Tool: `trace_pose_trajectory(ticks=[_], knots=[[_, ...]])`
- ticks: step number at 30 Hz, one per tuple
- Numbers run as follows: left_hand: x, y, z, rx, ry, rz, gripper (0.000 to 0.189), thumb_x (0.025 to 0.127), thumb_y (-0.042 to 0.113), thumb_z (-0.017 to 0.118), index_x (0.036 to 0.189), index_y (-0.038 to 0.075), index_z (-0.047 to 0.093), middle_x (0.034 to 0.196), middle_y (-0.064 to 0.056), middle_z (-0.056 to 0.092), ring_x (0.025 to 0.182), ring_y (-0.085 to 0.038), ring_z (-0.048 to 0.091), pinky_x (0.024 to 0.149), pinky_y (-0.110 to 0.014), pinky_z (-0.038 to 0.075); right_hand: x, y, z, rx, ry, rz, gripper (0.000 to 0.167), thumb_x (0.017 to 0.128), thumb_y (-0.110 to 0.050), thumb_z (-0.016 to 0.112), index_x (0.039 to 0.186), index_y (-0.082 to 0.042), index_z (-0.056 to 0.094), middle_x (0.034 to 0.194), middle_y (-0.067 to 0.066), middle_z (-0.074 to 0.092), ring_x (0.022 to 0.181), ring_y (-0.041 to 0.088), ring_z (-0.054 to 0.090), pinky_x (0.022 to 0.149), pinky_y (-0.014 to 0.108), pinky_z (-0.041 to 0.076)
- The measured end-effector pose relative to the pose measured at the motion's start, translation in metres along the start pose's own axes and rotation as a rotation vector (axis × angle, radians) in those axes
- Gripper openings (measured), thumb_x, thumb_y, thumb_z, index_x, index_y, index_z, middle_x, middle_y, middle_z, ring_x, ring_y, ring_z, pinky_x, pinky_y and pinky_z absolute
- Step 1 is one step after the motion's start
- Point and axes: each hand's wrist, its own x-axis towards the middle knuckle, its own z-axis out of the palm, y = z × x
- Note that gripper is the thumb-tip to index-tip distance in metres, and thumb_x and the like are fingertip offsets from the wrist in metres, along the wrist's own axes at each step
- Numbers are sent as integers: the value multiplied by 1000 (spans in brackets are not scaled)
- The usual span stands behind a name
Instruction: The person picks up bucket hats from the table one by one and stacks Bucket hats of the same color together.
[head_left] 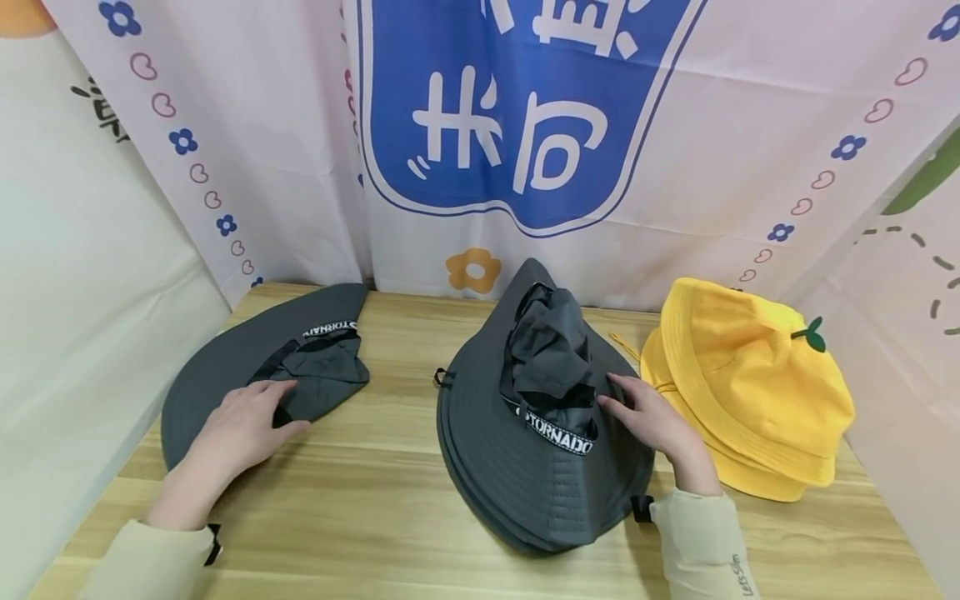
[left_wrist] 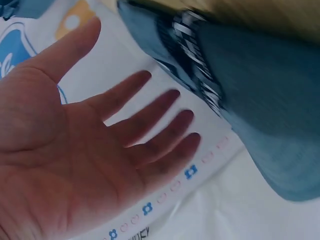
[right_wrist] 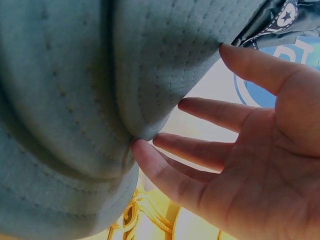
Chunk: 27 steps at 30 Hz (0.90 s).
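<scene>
A dark grey brimmed hat (head_left: 225, 358), with white lettering on its band, lies folded flat at the left of the table. My left hand (head_left: 243, 421) hovers over its near side, fingers spread and relaxed; the left wrist view shows a gap between them and the hat (left_wrist: 265, 95). Mid-table sits a stack of matching grey hats (head_left: 502, 475), crown upward, a "STORNAIDO" band showing on top. My right hand (head_left: 652, 421) is at the stack's right side. In the right wrist view its loosely extended fingertips touch the layered brims (right_wrist: 150, 75), gripping nothing.
Stacked yellow bucket hats (head_left: 757, 375), one bearing a green sprout (head_left: 812, 335), stand to the right, close beside the grey stack. Behind the wooden table (head_left: 375, 517) hangs a white cloth (head_left: 292, 125) with a blue emblem. White side walls (head_left: 67, 292) border it.
</scene>
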Motion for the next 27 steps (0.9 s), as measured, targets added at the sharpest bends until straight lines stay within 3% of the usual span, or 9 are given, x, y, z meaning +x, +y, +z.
trace_pose_trajectory(ticks=[3, 6, 11, 17, 23, 27], knots=[[-3, -10, 1, 9, -51, -76, 88, 85, 42, 76, 147, -8, 38, 145, -44, 31, 127, -67, 29, 93, -78, 36, -1, 0, -1, 2, -3, 1, 58, 102, -28, 56, 146, 8, 43, 147, 32, 46, 137, 50, 42, 110, 62, 37], [-4, -19, 4, 15, -106, -114, 99, 81, 44, 79, 149, -11, 30, 144, -48, 26, 127, -68, 29, 93, -77, 37, -1, 0, -1, 4, -3, -2, 58, 102, -28, 56, 146, 9, 43, 146, 32, 47, 136, 50, 44, 110, 62, 38], [-2, -28, 12, 42, -128, -92, 91, 85, 30, 78, 146, -16, 30, 137, -51, 34, 119, -67, 41, 91, -71, 43, 0, 1, -1, 5, -1, -7, 58, 102, -27, 57, 145, 8, 44, 146, 32, 48, 135, 49, 45, 109, 62, 39], [3, -29, 16, 82, -182, -61, 79, 90, 22, 70, 143, -20, 29, 132, -53, 35, 116, -68, 43, 91, -68, 45, 0, 2, -1, 13, -6, -18, 57, 102, -27, 56, 145, 8, 44, 145, 32, 49, 134, 49, 47, 109, 62, 40], [8, -24, 19, 97, -147, -76, 71, 90, 10, 68, 140, -22, 28, 121, -52, 42, 105, -66, 51, 85, -64, 48, -1, 1, -3, 29, -12, -25, 57, 102, -26, 57, 145, 8, 45, 145, 31, 50, 134, 48, 47, 109, 61, 39], [5, -26, 20, 144, -102, -19, 57, 90, -11, 57, 139, -20, 30, 114, -49, 47, 95, -59, 58, 79, -59, 52, -2, 2, -4, 33, -16, -24, 57, 102, -27, 56, 145, 8, 44, 146, 31, 49, 135, 48, 46, 110, 62, 39]])
